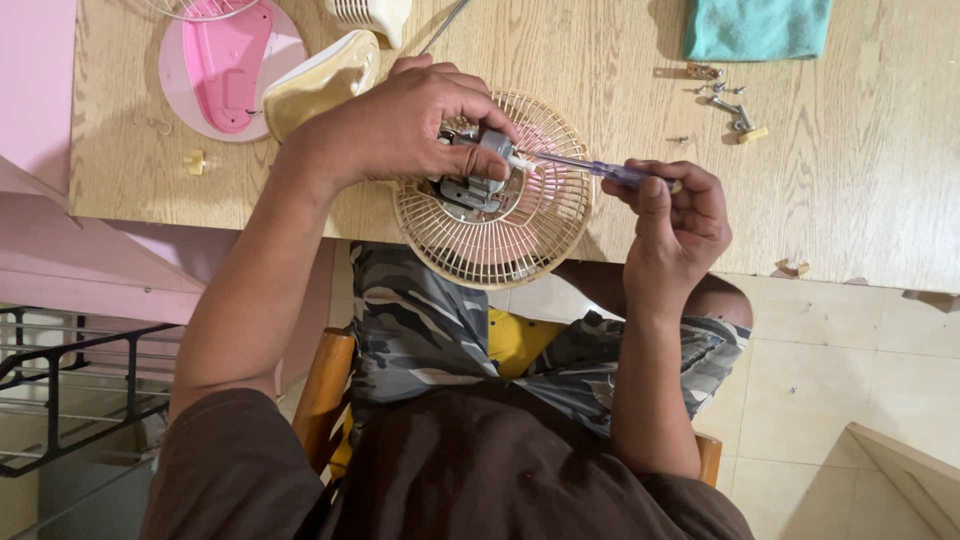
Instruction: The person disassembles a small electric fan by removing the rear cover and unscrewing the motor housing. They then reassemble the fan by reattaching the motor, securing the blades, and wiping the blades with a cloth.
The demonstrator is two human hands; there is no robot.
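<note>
My left hand (400, 120) grips a small grey fan motor (478, 170) that sits in the middle of a round cream fan grille (545, 235). The grille overhangs the front edge of the wooden table (850, 190). My right hand (675, 225) holds a screwdriver (590, 168) with a clear purple handle. Its shaft points left, and the tip touches the motor just below my left fingers.
A pink fan base (225, 65) and a cream housing shell (320, 80) lie at the back left. Loose screws and small parts (728, 100) are scattered at the back right, near a teal cloth (755, 27). A metal rack (60, 380) stands low left.
</note>
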